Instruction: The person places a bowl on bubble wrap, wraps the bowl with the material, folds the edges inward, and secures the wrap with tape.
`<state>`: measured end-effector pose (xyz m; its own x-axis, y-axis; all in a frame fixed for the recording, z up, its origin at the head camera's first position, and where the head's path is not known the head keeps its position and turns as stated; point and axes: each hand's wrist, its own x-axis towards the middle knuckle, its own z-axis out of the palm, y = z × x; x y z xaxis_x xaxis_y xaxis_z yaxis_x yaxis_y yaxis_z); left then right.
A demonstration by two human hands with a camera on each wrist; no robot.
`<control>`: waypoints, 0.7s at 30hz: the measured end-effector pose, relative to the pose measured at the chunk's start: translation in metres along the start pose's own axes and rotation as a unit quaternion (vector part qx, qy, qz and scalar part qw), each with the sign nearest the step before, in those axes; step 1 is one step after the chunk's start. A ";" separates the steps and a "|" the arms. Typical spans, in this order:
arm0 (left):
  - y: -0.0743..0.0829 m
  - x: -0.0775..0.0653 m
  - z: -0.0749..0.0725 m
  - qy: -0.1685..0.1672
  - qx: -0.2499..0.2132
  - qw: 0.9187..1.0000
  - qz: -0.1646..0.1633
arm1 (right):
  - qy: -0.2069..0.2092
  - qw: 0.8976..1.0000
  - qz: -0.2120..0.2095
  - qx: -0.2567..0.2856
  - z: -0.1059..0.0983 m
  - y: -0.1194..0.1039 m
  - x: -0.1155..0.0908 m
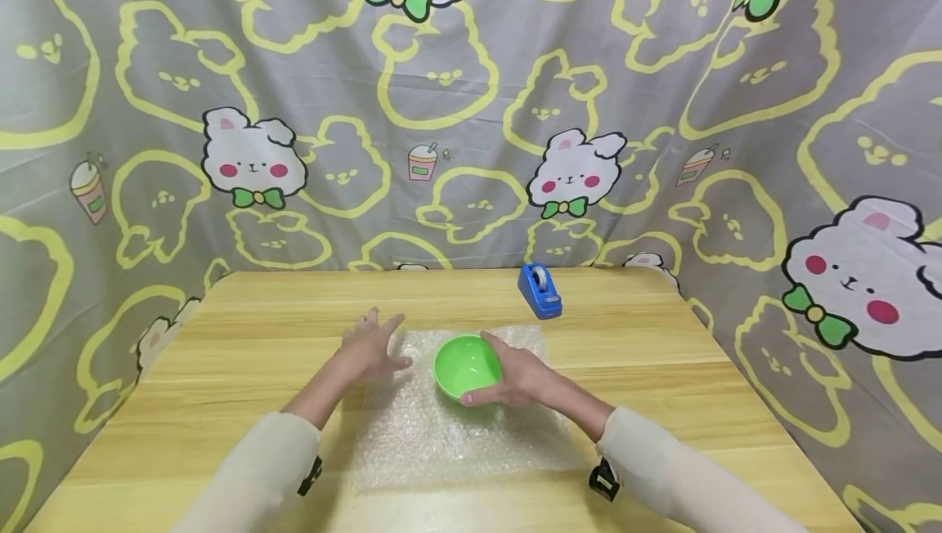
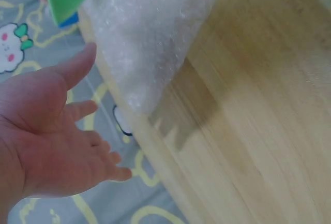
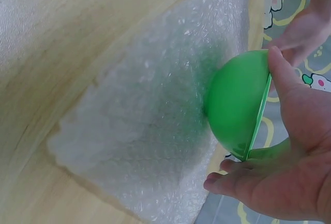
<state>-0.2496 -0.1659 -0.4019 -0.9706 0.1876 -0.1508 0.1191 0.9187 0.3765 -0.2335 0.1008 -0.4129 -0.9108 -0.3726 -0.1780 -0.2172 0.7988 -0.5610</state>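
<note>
A green bowl [image 1: 462,363] is over the middle of a sheet of bubble wrap [image 1: 471,447], its hollow side facing up. My right hand [image 1: 515,373] grips the bowl's right side, thumb and fingers spread across the rim. In the right wrist view the bowl [image 3: 238,102] stands close to the wrap [image 3: 139,120]; whether it touches cannot be told. To the left of the bowl, my left hand [image 1: 371,347] hangs near the wrap's left edge with fingers spread. The left wrist view shows this hand's [image 2: 57,131] palm with nothing in it.
A blue tape dispenser [image 1: 540,292] stands toward the back right of the wooden table [image 1: 280,304]. Behind the table hangs a grey curtain [image 1: 331,91] with cartoon rabbits, which also runs along both sides.
</note>
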 end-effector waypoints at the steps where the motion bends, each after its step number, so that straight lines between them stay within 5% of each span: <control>1: -0.001 0.003 0.000 0.008 -0.001 1.000 -0.006 | 0.000 1.000 0.001 -0.001 0.000 0.000 0.000; 14: -0.010 0.017 0.017 0.044 0.049 0.998 -0.018 | -0.003 1.000 0.003 -0.003 0.002 0.000 0.001; 21: -0.007 0.019 0.012 0.078 -0.028 0.996 -0.018 | 0.002 1.000 0.004 -0.009 0.000 -0.001 0.000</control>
<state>-0.2661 -0.1646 -0.4187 -0.9952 0.0948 -0.0234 0.0760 0.9021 0.4247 -0.2336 0.1003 -0.4123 -0.9136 -0.3650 -0.1791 -0.2171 0.8104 -0.5442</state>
